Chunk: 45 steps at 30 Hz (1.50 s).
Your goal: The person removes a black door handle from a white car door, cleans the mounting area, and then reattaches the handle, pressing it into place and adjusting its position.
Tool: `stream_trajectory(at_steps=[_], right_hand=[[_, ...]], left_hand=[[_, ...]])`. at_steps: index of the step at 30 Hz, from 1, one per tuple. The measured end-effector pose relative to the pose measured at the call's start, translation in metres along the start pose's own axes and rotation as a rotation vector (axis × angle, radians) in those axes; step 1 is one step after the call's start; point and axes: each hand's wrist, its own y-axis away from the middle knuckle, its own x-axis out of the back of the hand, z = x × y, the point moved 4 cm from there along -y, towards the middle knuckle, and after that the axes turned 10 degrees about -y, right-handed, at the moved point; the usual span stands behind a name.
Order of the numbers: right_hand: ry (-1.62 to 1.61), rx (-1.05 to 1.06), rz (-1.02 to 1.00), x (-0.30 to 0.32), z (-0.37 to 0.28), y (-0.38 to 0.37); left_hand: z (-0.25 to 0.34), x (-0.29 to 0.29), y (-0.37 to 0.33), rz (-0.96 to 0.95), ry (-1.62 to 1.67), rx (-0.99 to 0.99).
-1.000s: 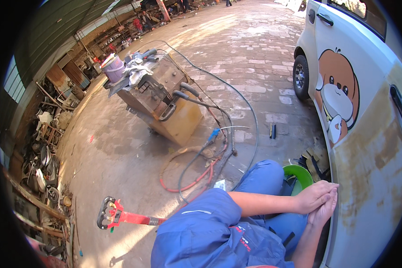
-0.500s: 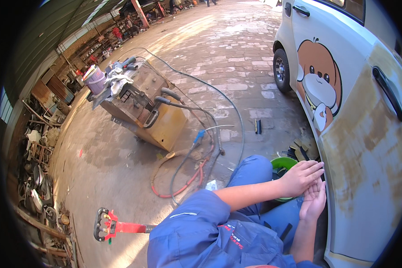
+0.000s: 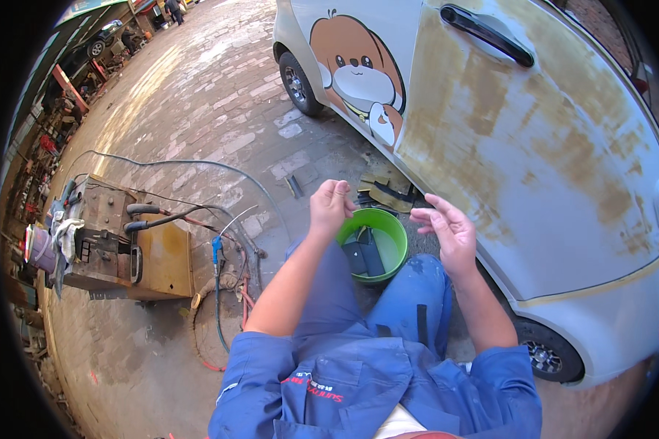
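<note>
My left hand (image 3: 331, 208) is raised above the left rim of a green bucket (image 3: 397, 228), its fingers curled in, and no object shows in it. On the bucket's other side, near the car, my right hand (image 3: 448, 233) is held up with the fingers apart and nothing in them. Cloudy liquid and dark flat pieces (image 3: 364, 254) lie inside the bucket, between my knees. Close by on my right stands a white car door (image 3: 542, 164) with tan-brown patches and a black handle (image 3: 487, 33).
Dark and tan strips (image 3: 389, 196) lie beyond the bucket, and a small dark block (image 3: 293, 186) lies farther left. A metal machine cart (image 3: 165, 252) with hoses (image 3: 249, 175) stands at left. A cartoon dog (image 3: 359, 69) decorates the car's other door.
My hands have separated from being pressed together beside the car; the left has curled its fingers. The view has turned right, showing more of the door and bucket.
</note>
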Motion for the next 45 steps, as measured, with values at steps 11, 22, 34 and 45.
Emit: stream_trajectory(at_steps=[11,22,34,45], right_hand=[[1.466,1.009,0.294,0.037,-0.193,-0.202],[1.734,0.668,0.303,0.029,-0.205,-0.251],[1.701,0.949,0.095,-0.048,-0.214,-0.160],[1.496,1.073,-0.004,-0.092,-0.231,-0.085]], left_hand=[[-0.072,0.166,-0.072,0.511,-1.015,0.225],[-0.124,0.173,-0.055,0.460,-0.653,0.441],[0.188,-0.112,-0.022,0.097,-0.775,-1.230],[0.193,-0.011,-0.068,0.814,-0.384,-0.746]])
